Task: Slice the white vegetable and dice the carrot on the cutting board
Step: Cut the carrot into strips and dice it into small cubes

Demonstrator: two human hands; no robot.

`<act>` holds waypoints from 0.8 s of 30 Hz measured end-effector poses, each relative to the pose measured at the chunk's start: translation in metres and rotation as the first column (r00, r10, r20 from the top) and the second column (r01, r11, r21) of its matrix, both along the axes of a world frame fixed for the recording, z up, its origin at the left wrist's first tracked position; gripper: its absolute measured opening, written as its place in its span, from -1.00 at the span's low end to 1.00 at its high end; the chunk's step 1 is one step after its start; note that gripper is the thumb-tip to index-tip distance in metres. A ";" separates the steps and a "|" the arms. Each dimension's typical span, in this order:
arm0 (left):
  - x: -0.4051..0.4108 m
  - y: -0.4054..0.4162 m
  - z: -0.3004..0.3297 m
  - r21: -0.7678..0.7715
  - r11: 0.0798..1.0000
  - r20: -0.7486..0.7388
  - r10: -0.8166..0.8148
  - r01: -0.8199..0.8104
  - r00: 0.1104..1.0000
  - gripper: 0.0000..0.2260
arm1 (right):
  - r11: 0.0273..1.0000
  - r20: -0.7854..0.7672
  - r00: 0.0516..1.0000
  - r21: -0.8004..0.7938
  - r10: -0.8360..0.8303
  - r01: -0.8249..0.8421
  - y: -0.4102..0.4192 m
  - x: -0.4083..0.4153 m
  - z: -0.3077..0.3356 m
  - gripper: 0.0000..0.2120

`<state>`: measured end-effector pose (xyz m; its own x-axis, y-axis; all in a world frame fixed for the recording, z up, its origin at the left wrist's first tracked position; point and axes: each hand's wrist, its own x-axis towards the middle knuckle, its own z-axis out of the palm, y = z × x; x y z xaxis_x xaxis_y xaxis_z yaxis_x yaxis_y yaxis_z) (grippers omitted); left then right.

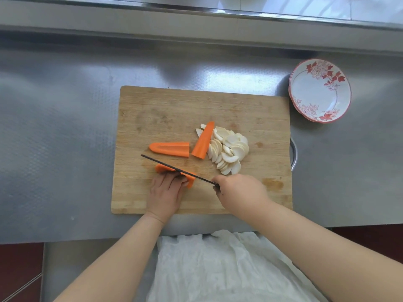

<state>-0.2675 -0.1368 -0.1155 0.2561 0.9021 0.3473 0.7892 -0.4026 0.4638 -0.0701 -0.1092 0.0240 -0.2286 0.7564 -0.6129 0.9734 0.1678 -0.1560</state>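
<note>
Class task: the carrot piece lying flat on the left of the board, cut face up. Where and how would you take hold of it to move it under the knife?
Pinch the carrot piece across its width near the thick, square-cut right end, coming down from above. It lies lengthwise left to right with both long sides free, while the other end narrows to a rounded tip that would likely slip.

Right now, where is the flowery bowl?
In the head view, the flowery bowl sits on the steel counter at the upper right, just off the far right corner of the cutting board.
</note>
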 end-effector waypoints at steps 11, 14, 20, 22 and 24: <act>0.000 0.002 0.004 -0.012 0.999 0.037 -0.031 0.032 0.999 -0.96 | 0.995 0.048 0.999 -0.098 -0.005 0.010 0.012 -0.004 -0.003 -0.87; 0.000 0.002 0.006 -0.019 0.999 0.049 -0.030 0.031 0.998 -0.93 | 0.991 0.070 0.998 -0.132 -0.004 0.013 0.016 -0.007 0.000 -0.89; 0.000 0.002 0.005 -0.036 0.999 0.054 -0.020 0.022 0.998 -0.94 | 0.979 0.122 0.992 -0.202 -0.001 0.026 0.028 -0.014 0.014 -0.83; 0.000 0.002 0.004 -0.041 0.999 0.053 -0.023 0.025 0.998 -0.94 | 0.977 0.129 0.992 -0.212 -0.009 0.036 0.030 -0.015 0.016 -0.77; 0.000 0.003 0.005 -0.045 0.999 0.049 -0.028 0.030 0.998 -0.94 | 0.976 0.128 0.992 -0.215 -0.005 0.032 0.032 -0.018 0.019 -0.76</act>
